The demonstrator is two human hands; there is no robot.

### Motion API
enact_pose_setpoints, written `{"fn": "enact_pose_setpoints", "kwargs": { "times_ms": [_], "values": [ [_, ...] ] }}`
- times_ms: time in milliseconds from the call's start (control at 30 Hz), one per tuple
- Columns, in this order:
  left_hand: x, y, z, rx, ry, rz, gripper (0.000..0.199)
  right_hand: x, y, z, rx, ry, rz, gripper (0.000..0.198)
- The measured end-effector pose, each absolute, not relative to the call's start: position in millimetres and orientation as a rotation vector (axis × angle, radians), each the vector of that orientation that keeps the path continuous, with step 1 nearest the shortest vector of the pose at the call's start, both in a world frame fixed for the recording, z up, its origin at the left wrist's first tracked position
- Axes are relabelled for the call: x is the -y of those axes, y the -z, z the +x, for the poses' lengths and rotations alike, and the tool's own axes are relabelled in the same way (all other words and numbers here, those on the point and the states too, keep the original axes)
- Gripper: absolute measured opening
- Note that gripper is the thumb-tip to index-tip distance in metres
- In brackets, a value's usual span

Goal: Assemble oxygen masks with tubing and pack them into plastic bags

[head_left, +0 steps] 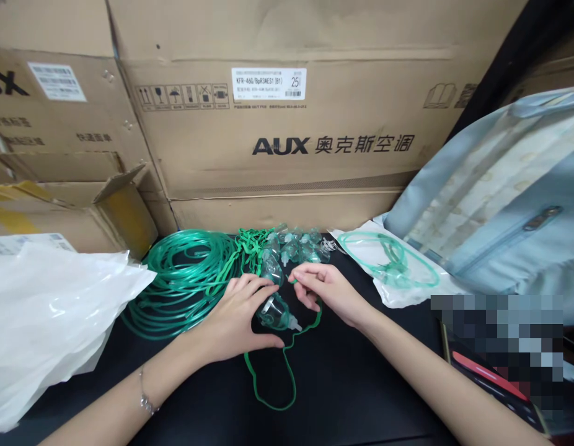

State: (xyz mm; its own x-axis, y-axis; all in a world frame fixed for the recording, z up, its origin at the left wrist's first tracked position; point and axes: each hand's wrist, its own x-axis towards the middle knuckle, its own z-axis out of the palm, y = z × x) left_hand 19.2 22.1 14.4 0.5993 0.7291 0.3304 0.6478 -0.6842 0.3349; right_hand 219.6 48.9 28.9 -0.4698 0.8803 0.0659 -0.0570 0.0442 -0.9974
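Soft, even light, faint glare on white bags (59, 322), blurry edges.

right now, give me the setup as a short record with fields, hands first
left hand: left hand curved over a clear green mask; firm grip or not, cannot tell
right hand: right hand with fingers closed on a green strap
strap: loops on the dark tabletop, nearer the camera than the mask
behind hands: coiled green tubing, strap bundle, mask pile
far left: white bags
right side: bagged item with green tubing, light-blue fabric bag
backdrop: large AUX carton
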Motion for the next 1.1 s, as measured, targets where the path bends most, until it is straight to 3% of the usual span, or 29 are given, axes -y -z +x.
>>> {"fn": "enact_pose_setpoints", "kwargs": {
  "times_ms": [367, 667, 867, 1100],
  "values": [
    [-18, -24, 19, -1.138, -0.872, 2.381, 0.045, -47, -29, 221, 1.587, -1.467, -0.814, 0.016],
    [-25, -27, 20, -1.032, -0.972, 1.653, 0.051, -48, -31, 221, 1.718, -1.222, -0.929, 0.025],
    [-22, -33, 21, -0.839, -0.941, 1.483, 0.05, -42, -31, 220, 1.709, -1.384, -0.833, 0.024],
    [-21, -23, 24, -1.098, -0.983, 1.782, 0.054, -39, -31, 218, 2.087, -0.708, -0.92, 0.017]
  ]
}}
